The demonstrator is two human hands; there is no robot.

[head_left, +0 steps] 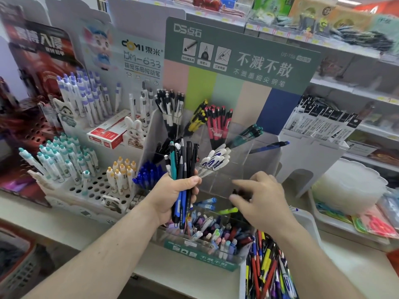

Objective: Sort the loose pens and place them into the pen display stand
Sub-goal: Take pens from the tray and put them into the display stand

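Observation:
My left hand (174,195) grips an upright bundle of pens (183,167), mostly black with a blue one and a teal one. The clear acrylic pen display stand (254,152) with a green header stands right behind it. Its upper compartments hold sorted groups of black-and-white, yellow, red, teal and white pens. The low front compartment (216,231) is packed with mixed pens. My right hand (263,201) hovers over that front compartment, blurred, fingers spread and loosely bent, a dark shape beside its fingertips. A box of loose pens (269,272) lies at the lower right.
A white peg-hole stand (90,186) with teal, purple and yellow pens sits to the left, with a red-and-white box (108,132) on it. To the right are a white card rack of packaged refills (319,126) and a stack of clear plastic trays (349,186). Shelves of goods run behind.

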